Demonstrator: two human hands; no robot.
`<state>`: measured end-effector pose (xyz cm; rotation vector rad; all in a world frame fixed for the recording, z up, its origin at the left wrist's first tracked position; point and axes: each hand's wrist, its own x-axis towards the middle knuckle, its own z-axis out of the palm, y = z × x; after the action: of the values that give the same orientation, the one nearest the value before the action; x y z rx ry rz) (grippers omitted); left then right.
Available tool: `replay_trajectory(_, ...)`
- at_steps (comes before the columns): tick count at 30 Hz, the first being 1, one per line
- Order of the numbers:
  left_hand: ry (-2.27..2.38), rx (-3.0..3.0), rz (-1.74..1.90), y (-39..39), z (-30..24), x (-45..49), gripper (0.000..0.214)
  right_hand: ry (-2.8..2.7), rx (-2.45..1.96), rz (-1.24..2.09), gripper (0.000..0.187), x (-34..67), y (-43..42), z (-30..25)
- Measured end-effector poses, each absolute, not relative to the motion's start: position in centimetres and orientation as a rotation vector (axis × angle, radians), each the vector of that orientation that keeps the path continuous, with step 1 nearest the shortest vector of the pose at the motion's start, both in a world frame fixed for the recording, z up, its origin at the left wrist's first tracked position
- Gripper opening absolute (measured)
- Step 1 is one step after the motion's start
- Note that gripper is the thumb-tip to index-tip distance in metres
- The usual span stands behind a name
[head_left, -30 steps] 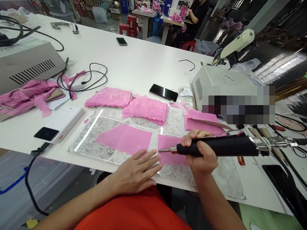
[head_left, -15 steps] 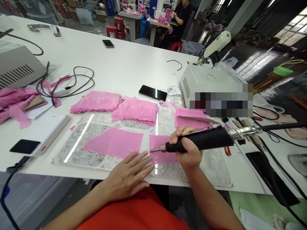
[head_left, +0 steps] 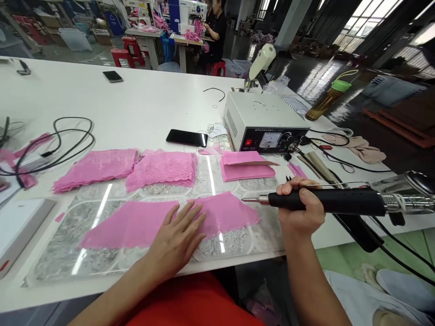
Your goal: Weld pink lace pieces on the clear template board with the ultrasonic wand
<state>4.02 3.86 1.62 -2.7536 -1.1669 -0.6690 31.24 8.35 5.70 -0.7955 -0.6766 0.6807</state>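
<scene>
Two pink fabric pieces lie side by side on the marbled board (head_left: 61, 253): a left piece (head_left: 132, 222) and a right piece (head_left: 224, 210). My left hand (head_left: 178, 237) rests flat where their inner ends meet, fingers stretched out, hiding part of both. Wrapped round a black handheld ultrasonic welder (head_left: 336, 201) is my right hand (head_left: 301, 208). The welder's slim metal tip points left, over the right piece's outer end; whether it touches is unclear. A thin pointed metal tool shows along the top of those fingers, its kind unclear.
Two lacy pink fabric stacks (head_left: 161, 167) and a folded pink stack (head_left: 248, 167) sit behind the board. Farther back are a phone (head_left: 186, 137) and a metered control box (head_left: 268, 117). Black cables (head_left: 401, 251) trail at right. A person (head_left: 214, 34) sits at a sewing machine beyond.
The view has turned right. My right hand has carried the welder from the right piece's inner edge to its outer end. My left hand now lies over the inner ends of both pieces.
</scene>
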Motion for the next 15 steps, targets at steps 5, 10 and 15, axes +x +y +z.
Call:
replay_trajectory(5, -1.098, -2.8, -0.612, 4.4, 1.3, 4.4, 0.035, -0.671, -0.797, 0.64, 0.011, 32.0, 7.9, 5.3)
replay_trajectory(10, -1.092, -2.823, -0.611, 4.3, 1.0, 4.7, 0.035, -0.698, -0.79, 0.668, 0.012, 31.1, 8.3, 4.8)
replay_trajectory(15, -1.107, -2.816, -0.636, 4.0, 0.6, 4.7, 0.035, -0.714, -0.802, 0.664, 0.012, 30.5, 8.7, 4.6)
